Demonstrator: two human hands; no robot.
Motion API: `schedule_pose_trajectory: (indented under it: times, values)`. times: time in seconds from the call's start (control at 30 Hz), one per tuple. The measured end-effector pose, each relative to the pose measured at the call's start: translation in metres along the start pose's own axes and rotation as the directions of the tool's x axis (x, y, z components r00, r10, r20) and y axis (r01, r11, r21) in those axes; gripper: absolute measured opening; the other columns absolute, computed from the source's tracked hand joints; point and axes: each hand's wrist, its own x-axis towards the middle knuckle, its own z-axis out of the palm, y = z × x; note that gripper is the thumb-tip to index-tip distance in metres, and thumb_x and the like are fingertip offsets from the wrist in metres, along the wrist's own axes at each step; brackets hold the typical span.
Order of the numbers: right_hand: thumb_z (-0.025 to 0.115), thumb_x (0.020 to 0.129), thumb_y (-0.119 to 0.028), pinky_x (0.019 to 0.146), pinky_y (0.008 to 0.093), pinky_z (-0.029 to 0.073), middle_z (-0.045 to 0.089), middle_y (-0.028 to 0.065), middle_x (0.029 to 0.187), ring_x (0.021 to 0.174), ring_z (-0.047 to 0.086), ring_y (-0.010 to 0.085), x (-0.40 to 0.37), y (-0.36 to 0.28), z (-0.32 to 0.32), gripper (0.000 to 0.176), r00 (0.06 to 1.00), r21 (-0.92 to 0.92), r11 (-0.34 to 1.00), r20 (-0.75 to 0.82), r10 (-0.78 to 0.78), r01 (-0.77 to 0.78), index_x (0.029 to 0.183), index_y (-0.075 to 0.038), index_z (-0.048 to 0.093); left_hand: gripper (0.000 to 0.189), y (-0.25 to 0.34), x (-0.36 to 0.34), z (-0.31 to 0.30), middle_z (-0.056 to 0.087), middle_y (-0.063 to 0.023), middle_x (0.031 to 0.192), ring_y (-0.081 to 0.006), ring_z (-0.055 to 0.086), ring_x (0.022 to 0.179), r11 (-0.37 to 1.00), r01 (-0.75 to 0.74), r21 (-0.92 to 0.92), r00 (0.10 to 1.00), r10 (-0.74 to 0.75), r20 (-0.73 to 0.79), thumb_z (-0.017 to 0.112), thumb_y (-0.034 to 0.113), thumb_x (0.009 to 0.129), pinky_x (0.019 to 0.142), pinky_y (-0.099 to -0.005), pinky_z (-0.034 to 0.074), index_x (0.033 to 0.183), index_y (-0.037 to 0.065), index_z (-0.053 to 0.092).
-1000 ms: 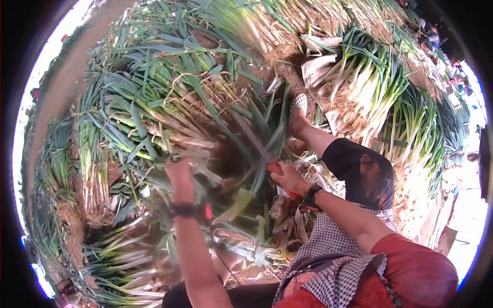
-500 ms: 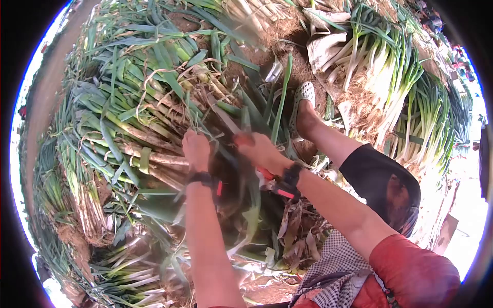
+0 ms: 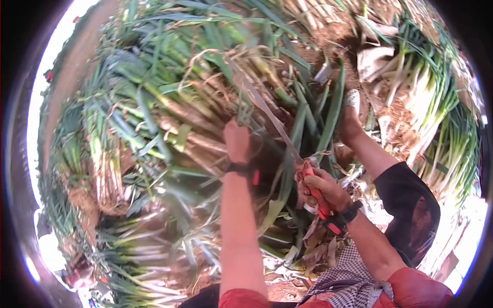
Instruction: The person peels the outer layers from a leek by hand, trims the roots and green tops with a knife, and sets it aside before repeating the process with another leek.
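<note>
My right hand is closed round the red handle of a long saw, whose thin blade points up and left across the leeks. My left hand is closed at the lower ends of a pile of leeks, gripping what looks like leaf strands; the hold is partly hidden. The blade passes to the right of my left hand, apart from it. Long green leaves lie to the right of the blade.
A tied bunch of leeks stands at the left, with more leeks at the lower left. Further bunches line the right side. My foot rests on soil beside dry scraps.
The view has shifted, so the scene lies further right and lower. My right hand has drawn away from my left hand, and more of the saw blade shows.
</note>
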Motion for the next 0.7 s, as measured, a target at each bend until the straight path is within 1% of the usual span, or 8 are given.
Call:
schedule_pose_trajectory:
  times: [0.1, 0.23, 0.3, 0.4, 0.53, 0.57, 0.63, 0.7]
  values:
    - [0.057, 0.095, -0.022, 0.042, 0.0212, 0.039, 0.054, 0.0016, 0.074, 0.046, 0.048, 0.0096, -0.013, 0.002, 0.018, 0.023, 0.995, -0.138, 0.990, -0.099, -0.005, -0.008, 0.106, -0.003, 0.052, 0.026, -0.014, -0.037, -0.009, 0.065, -0.0262, 0.094, -0.0369, 0.063, 0.092, 0.999, -0.013, -0.045, 0.997, 0.016, 0.072, 0.058, 0.013, 0.081, 0.079, -0.0484, 0.048, 0.100, -0.003, 0.066]
    - [0.059, 0.094, -0.022, 0.045, 0.0208, 0.042, 0.054, 0.0012, 0.074, 0.050, 0.050, 0.0088, -0.035, -0.002, 0.047, 0.022, 0.977, -0.182, 0.981, -0.186, -0.105, 0.071, 0.104, -0.004, 0.054, 0.023, -0.027, -0.116, -0.022, 0.069, -0.0138, 0.085, -0.0253, 0.062, 0.077, 0.986, -0.152, -0.062, 0.979, 0.158, 0.125, 0.059, 0.012, 0.089, 0.073, -0.0368, 0.050, 0.107, 0.000, 0.067]
    - [0.063, 0.093, -0.025, 0.046, 0.0207, 0.042, 0.054, 0.0006, 0.074, 0.054, 0.051, 0.0075, -0.056, -0.009, 0.057, 0.027, 0.974, -0.242, 0.961, -0.148, -0.171, 0.132, 0.106, -0.003, 0.054, 0.021, 0.034, -0.167, -0.058, 0.069, -0.0079, 0.083, -0.0169, 0.059, 0.075, 0.842, 0.205, -0.499, 0.961, -0.077, 0.265, 0.059, 0.011, 0.091, 0.072, -0.0317, 0.049, 0.107, 0.001, 0.068]
    - [0.062, 0.093, -0.026, 0.047, 0.0207, 0.042, 0.055, 0.0013, 0.073, 0.053, 0.052, 0.0084, -0.085, -0.015, 0.081, 0.029, 0.963, -0.343, 0.913, -0.069, -0.260, 0.221, 0.108, -0.002, 0.056, 0.018, 0.055, -0.222, -0.065, 0.068, -0.0052, 0.086, -0.0114, 0.054, 0.078, 0.802, 0.374, -0.466, 0.867, -0.123, 0.483, 0.058, 0.007, 0.091, 0.073, -0.0281, 0.047, 0.105, 0.000, 0.067]
    - [0.061, 0.094, -0.023, 0.049, 0.0209, 0.044, 0.057, 0.0006, 0.078, 0.057, 0.054, 0.0075, -0.113, -0.010, 0.102, 0.027, 0.980, -0.538, 0.827, -0.010, -0.200, 0.163, 0.108, -0.002, 0.055, 0.027, 0.083, -0.287, -0.048, 0.068, -0.0051, 0.088, -0.0125, 0.059, 0.085, 0.682, 0.413, -0.604, 0.839, -0.027, 0.544, 0.053, 0.000, 0.086, 0.079, -0.0290, 0.048, 0.110, -0.002, 0.065]
    - [0.061, 0.093, -0.020, 0.050, 0.0210, 0.044, 0.057, 0.0000, 0.079, 0.060, 0.054, 0.0067, -0.120, -0.009, 0.113, 0.024, 0.987, -0.548, 0.825, 0.004, -0.161, 0.137, 0.108, -0.002, 0.056, 0.026, 0.081, -0.297, -0.039, 0.069, -0.0057, 0.090, -0.0139, 0.061, 0.087, 0.855, 0.224, -0.468, 0.791, 0.121, 0.600, 0.055, 0.001, 0.086, 0.080, -0.0311, 0.049, 0.110, -0.002, 0.065]
    - [0.060, 0.092, -0.016, 0.049, 0.0210, 0.043, 0.058, -0.0003, 0.079, 0.061, 0.054, 0.0061, -0.131, 0.003, 0.126, 0.021, 0.989, -0.597, 0.794, -0.010, -0.148, 0.113, 0.107, -0.002, 0.057, 0.024, 0.086, -0.332, -0.034, 0.069, -0.0065, 0.091, -0.0157, 0.063, 0.090, 0.909, 0.052, -0.414, 0.672, 0.275, 0.688, 0.058, 0.004, 0.087, 0.082, -0.0333, 0.049, 0.110, -0.001, 0.065]
    - [0.058, 0.090, -0.011, 0.048, 0.0211, 0.042, 0.058, -0.0006, 0.079, 0.061, 0.054, 0.0055, -0.138, 0.015, 0.137, 0.019, 0.989, -0.646, 0.757, -0.018, -0.144, 0.099, 0.107, -0.001, 0.058, 0.023, 0.090, -0.354, -0.047, 0.070, -0.0068, 0.092, -0.0160, 0.064, 0.091, 0.825, 0.186, -0.534, 0.612, 0.328, 0.720, 0.061, 0.006, 0.088, 0.083, -0.0332, 0.050, 0.108, 0.000, 0.067]
